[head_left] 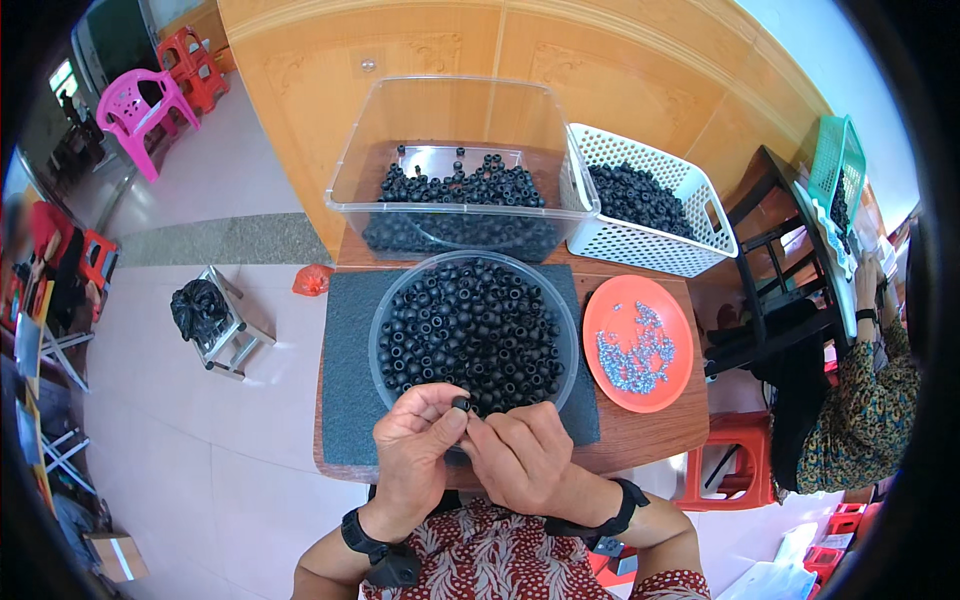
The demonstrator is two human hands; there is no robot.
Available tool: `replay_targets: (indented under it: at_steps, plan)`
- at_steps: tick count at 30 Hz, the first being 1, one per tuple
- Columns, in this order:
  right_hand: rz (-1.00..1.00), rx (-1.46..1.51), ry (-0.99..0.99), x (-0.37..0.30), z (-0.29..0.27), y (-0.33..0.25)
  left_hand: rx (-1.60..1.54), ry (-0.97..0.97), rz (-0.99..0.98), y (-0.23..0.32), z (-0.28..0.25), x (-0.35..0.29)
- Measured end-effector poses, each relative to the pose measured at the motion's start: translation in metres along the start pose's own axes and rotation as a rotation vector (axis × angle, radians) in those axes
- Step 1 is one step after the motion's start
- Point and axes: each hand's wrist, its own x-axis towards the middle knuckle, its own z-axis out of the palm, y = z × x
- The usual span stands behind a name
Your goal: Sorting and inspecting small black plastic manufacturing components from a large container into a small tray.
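Note:
My left hand (415,448) pinches a small black hollow cap (461,403) between thumb and fingertips, over the near rim of a round clear tub (375,350). Close beside it, my right hand (520,455) is closed, thumb and forefinger pressed together just right of the cap; whatever they hold is hidden. A heap of similar black caps (470,325) fills the tub, which stands on a dark grey mat (350,340). To its right, an orange-red plate (672,392) carries many tiny silvery metal pieces (637,350).
Behind the tub stand a clear rectangular bin (455,110) with more caps and a white perforated basket (630,250) of black parts. All rest on a brown wooden table (640,445). A co-worker in a patterned sleeve (855,420) sits at right. A stool (225,330) holds a black bag.

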Motion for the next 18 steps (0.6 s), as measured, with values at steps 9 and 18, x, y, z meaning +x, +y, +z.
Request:
replay_targets:
  at_steps: [9, 18]
  plan:
    - [0.365, 0.375, 0.036, 0.0049, -0.0056, 0.0038, -0.002, 0.027, -0.007, 0.0029, 0.0055, 0.0011]
    - [0.224, 0.107, 0.058, -0.0003, -0.009, 0.0012, -0.1, -0.034, -0.168, 0.001, 0.0039, 0.0014]
